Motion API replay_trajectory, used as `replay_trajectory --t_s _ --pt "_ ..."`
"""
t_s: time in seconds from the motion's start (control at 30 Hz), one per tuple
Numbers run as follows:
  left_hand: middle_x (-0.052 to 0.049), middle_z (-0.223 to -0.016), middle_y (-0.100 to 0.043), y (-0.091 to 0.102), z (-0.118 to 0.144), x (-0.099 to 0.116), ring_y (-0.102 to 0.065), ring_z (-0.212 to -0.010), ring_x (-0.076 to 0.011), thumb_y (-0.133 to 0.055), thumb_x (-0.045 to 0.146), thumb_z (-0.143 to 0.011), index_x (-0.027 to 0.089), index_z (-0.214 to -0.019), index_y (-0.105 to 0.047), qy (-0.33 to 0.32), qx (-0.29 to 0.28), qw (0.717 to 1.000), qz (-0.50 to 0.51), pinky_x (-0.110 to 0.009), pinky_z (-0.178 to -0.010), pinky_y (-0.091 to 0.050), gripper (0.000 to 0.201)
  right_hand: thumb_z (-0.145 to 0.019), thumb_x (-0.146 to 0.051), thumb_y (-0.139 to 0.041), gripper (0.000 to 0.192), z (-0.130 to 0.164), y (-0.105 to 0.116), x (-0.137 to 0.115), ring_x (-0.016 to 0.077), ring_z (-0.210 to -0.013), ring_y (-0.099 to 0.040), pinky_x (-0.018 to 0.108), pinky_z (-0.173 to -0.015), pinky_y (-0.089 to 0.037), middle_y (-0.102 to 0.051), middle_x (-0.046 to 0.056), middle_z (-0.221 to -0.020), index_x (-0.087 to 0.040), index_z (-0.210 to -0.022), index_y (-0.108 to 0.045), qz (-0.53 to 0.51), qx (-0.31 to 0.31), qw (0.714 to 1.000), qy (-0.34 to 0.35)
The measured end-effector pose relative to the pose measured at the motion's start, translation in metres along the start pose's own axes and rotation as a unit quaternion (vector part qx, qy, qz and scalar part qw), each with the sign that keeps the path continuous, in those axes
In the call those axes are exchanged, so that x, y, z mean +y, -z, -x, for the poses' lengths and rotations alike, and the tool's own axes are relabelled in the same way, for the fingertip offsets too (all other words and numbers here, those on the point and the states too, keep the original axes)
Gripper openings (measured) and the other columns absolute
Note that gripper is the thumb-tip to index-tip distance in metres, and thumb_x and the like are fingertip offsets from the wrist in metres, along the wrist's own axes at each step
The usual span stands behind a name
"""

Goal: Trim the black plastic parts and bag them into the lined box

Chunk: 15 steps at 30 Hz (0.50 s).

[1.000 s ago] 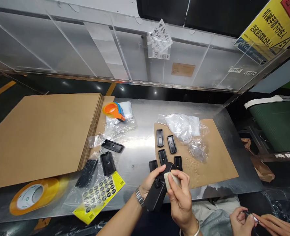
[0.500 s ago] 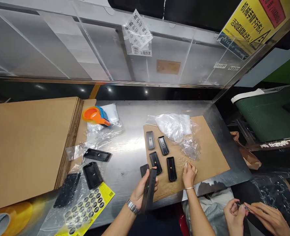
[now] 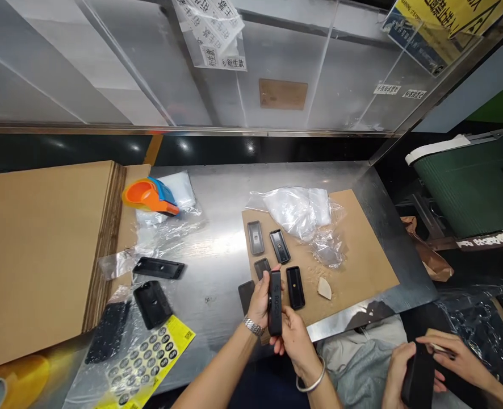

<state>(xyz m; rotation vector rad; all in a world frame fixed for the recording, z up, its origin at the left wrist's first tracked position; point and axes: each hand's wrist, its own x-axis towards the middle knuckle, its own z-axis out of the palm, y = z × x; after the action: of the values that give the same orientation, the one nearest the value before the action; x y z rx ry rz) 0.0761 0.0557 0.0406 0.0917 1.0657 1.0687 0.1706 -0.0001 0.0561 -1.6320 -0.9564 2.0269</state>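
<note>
I hold the slim black case [image 3: 275, 304], faint lettering along its narrow side, over the cardboard sheet's [image 3: 362, 250] near edge; my left hand [image 3: 260, 300] curls round its upper part, my right hand [image 3: 294, 335] grips lower down.

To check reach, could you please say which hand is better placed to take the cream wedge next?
Likely the right hand, nearer the cream wedge than the left hand, though both hands hold the lettered black casing.

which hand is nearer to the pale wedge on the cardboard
The right. The right hand is below and left of the pale wedge in the picture; the left hand is farther left, across the held black piece.
</note>
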Motion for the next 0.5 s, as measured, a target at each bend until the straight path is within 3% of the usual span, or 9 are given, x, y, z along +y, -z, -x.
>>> replay_trajectory --t_s 0.07,0.2,0.27,0.37,0.43,0.5 --pt "-0.003 -0.068 -0.062 -0.002 -0.003 -0.007 -0.054 -0.054 -0.0102 -0.041 0.057 -0.076 0.014 -0.114 -0.051 -0.061 -0.013 0.994 -0.091 -0.021 -0.051 -0.042 0.058 -0.077 -0.049 -0.043 0.035 -0.003 0.002 0.004 0.0052 -0.034 -0.038 0.015 -0.033 -0.023 -0.047 -0.006 -0.048 -0.015 -0.086 -0.050 0.008 0.047 0.999 0.013" --pt "-0.011 -0.083 -0.066 0.004 -0.005 -0.030 -0.060 -0.070 -0.0160 -0.025 0.055 -0.082 0.009 -0.109 -0.056 -0.089 -0.021 0.966 -0.241 -0.028 -0.064 -0.046 0.062 -0.080 -0.040 -0.036 0.029 -0.011 0.028 0.022 0.0081 -0.040 -0.043 0.018 -0.041 -0.028 -0.045 -0.005 -0.045 -0.018 -0.063 -0.045 0.167 0.196 0.964 0.068" --pt "-0.012 -0.086 -0.066 0.013 -0.003 -0.041 -0.060 -0.074 -0.0179 -0.027 0.053 -0.082 0.010 -0.109 -0.057 -0.103 -0.022 0.942 -0.318 -0.032 -0.069 -0.047 0.058 -0.083 -0.035 -0.031 0.030 -0.013 0.046 0.031 0.0102 -0.044 -0.047 0.020 -0.045 -0.031 -0.050 -0.002 -0.048 -0.019 -0.063 -0.045 0.284 0.255 0.922 0.068" --pt "-0.012 -0.095 -0.064 0.026 0.004 -0.054 -0.056 -0.088 -0.0223 -0.046 0.045 -0.077 0.014 -0.104 -0.061 -0.134 -0.013 0.909 -0.395 -0.040 -0.084 -0.041 0.043 -0.083 -0.030 -0.028 0.030 -0.014 0.070 0.040 0.0152 -0.055 -0.054 0.023 -0.051 -0.032 -0.059 0.005 -0.059 -0.018 -0.067 -0.050 0.391 0.314 0.864 0.043" --pt "-0.011 -0.107 -0.060 0.031 0.006 -0.058 -0.048 -0.102 -0.0245 -0.049 0.038 -0.076 0.018 -0.104 -0.061 -0.165 -0.021 0.885 -0.435 -0.044 -0.094 -0.031 0.036 -0.082 -0.027 -0.029 0.030 -0.014 0.080 0.042 0.0185 -0.061 -0.057 0.025 -0.053 -0.031 -0.063 0.010 -0.066 -0.016 -0.070 -0.054 0.408 0.336 0.849 0.022" --pt "-0.009 -0.118 -0.054 0.032 0.003 -0.061 -0.041 -0.110 -0.0258 -0.047 0.030 -0.077 0.021 -0.110 -0.057 -0.210 -0.047 0.827 -0.520 -0.046 -0.096 -0.026 0.036 -0.082 -0.024 -0.029 0.031 -0.013 0.084 0.043 0.0197 -0.064 -0.058 0.025 -0.053 -0.031 -0.064 0.012 -0.069 -0.015 -0.073 -0.057 0.423 0.353 0.835 -0.004"
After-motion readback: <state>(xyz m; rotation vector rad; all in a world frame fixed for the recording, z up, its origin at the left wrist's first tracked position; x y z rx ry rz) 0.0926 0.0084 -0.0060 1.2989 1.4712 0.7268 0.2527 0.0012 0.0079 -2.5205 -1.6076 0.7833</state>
